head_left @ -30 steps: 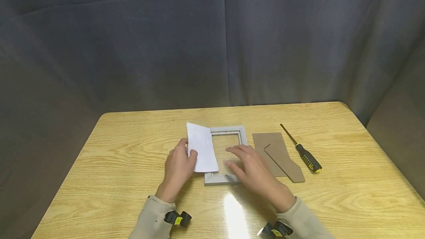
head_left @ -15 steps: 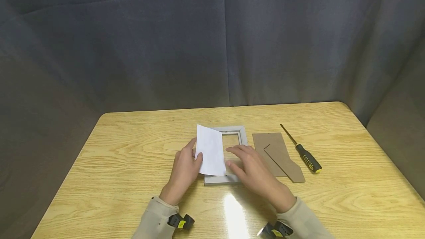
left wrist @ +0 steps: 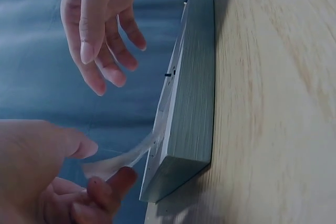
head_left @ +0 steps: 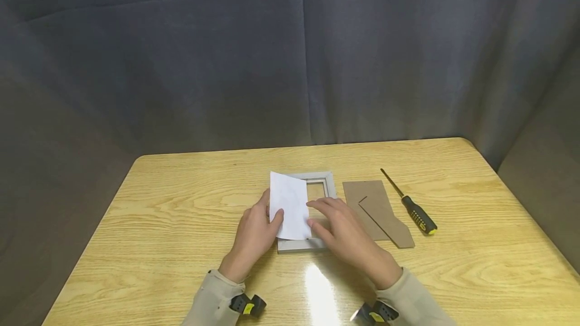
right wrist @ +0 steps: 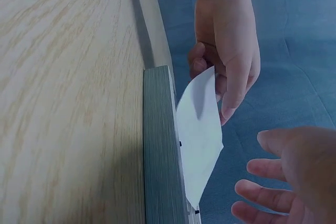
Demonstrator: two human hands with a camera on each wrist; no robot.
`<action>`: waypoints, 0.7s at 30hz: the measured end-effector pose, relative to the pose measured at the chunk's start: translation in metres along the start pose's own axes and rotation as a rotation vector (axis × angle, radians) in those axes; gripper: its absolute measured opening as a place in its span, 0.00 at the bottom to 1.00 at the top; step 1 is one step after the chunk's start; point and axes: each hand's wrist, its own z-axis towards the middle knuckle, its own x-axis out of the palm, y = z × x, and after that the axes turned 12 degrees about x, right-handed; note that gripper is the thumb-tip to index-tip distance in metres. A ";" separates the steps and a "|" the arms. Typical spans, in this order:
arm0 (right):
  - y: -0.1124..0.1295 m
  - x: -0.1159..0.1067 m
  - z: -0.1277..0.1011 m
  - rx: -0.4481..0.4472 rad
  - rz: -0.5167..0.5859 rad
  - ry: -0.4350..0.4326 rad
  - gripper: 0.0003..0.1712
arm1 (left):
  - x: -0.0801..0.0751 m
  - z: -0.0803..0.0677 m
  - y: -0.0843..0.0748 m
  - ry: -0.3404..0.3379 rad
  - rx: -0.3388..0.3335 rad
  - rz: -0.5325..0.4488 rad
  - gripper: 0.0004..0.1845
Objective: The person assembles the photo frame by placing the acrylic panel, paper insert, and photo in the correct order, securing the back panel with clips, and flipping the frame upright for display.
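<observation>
Two hands over the grey frame (head_left: 306, 245), mid-desk.
Left hand (head_left: 256, 233) pinches the white paper (head_left: 291, 211); right hand (head_left: 344, 228), fingers relaxed, hovers — tilted paper could easily crease.

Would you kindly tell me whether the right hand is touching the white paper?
Apart. The right wrist view shows the right hand with fingers spread and a clear gap to the paper, which the left hand pinches above the picture frame.

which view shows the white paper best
The head view: the white paper shows as a whole sheet tilted over the frame, pinched by the left hand. The right wrist view gives it slanted; the left wrist view, only a blurred edge.
</observation>
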 end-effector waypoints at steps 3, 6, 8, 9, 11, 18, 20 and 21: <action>0.000 0.001 0.000 -0.007 -0.005 -0.004 0.20 | 0.001 -0.001 -0.001 0.035 0.001 0.028 0.33; 0.000 0.001 0.000 -0.012 -0.009 -0.007 0.19 | 0.001 -0.002 -0.003 0.063 -0.012 0.039 0.34; 0.000 0.001 0.000 -0.011 -0.011 -0.007 0.19 | 0.002 -0.003 -0.004 0.075 -0.022 0.045 0.34; 0.000 0.001 0.000 -0.010 -0.011 -0.006 0.20 | 0.002 -0.003 -0.004 0.080 -0.026 0.045 0.34; 0.000 0.001 0.000 -0.006 -0.012 -0.004 0.20 | 0.003 -0.004 -0.005 0.090 -0.030 0.049 0.34; 0.000 0.000 0.000 0.009 -0.013 -0.002 0.19 | 0.007 -0.005 -0.006 0.106 -0.001 0.073 0.32; 0.001 0.000 0.000 0.014 -0.012 0.000 0.19 | 0.008 -0.005 -0.006 0.103 0.010 0.073 0.32; 0.001 0.000 0.000 0.015 -0.011 0.001 0.19 | 0.008 -0.005 -0.006 0.101 0.017 0.073 0.32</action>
